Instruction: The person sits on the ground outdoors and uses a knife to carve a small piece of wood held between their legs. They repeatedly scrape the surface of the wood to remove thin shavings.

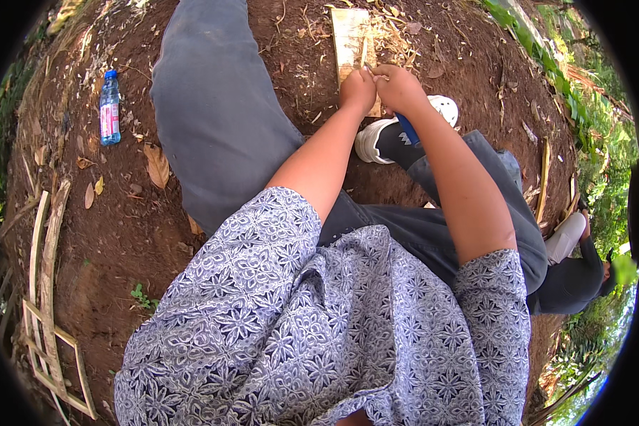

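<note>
My left hand [358, 92] is closed around a thin pale wooden stick [364, 52], which points away from me over a flat wooden board [346, 32]. Right beside it, nearly touching, my right hand [400, 89] is closed too. A blue handle [407, 130] sticks out below that hand, toward my wrist; the working end of this tool is hidden by the fingers. The board lies on the soil between my legs, its near part partly covered by my hands.
Wood shavings [397, 44] litter the soil around the board. My foot in a white clog [444, 108] is close to my right hand. A blue-capped bottle [109, 110] stands out at left. Wooden strips [50, 255] lie lower left; another person [571, 273] sits at far right.
</note>
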The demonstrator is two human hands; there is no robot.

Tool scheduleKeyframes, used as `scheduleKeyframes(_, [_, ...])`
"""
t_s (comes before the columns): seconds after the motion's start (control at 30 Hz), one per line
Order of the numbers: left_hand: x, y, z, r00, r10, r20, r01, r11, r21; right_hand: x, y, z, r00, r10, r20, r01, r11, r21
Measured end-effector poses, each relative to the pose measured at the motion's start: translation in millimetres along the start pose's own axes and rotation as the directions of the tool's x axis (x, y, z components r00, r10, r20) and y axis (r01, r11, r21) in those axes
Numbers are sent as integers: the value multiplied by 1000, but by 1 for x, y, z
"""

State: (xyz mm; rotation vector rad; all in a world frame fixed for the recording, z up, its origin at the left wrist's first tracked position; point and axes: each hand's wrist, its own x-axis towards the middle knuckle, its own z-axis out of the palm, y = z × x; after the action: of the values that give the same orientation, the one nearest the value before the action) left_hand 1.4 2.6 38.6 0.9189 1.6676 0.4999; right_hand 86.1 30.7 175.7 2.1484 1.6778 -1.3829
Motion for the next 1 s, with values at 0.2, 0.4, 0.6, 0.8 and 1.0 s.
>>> scheduleKeyframes(0.2, [-1, 9, 0, 1000, -17, 5, 17, 999, 48, 15, 0, -7, 998, 8, 63, -5, 999, -45])
scheduleKeyframes(0.4, [-4, 1, 2, 999, -40, 37, 40, 999, -8, 37, 13, 14, 996, 18, -83, -21, 999, -35])
scheduleKeyframes(0.6, [-6, 7, -3, 998, -55, 37, 57, 997, -61, 52, 16, 6, 997, 55, -62, -57, 998, -24])
scheduleKeyframes(0.8, [-5, 7, 0, 1000, -13, -9, 13, 999, 50, 24, 19, -8, 996, -37, 80, 42, 997, -66])
scheduleKeyframes(1.0, [-4, 11, 1, 1000, 7, -22, -5, 997, 71, 16, 0, -15, 997, -52, 56, 59, 989, -139])
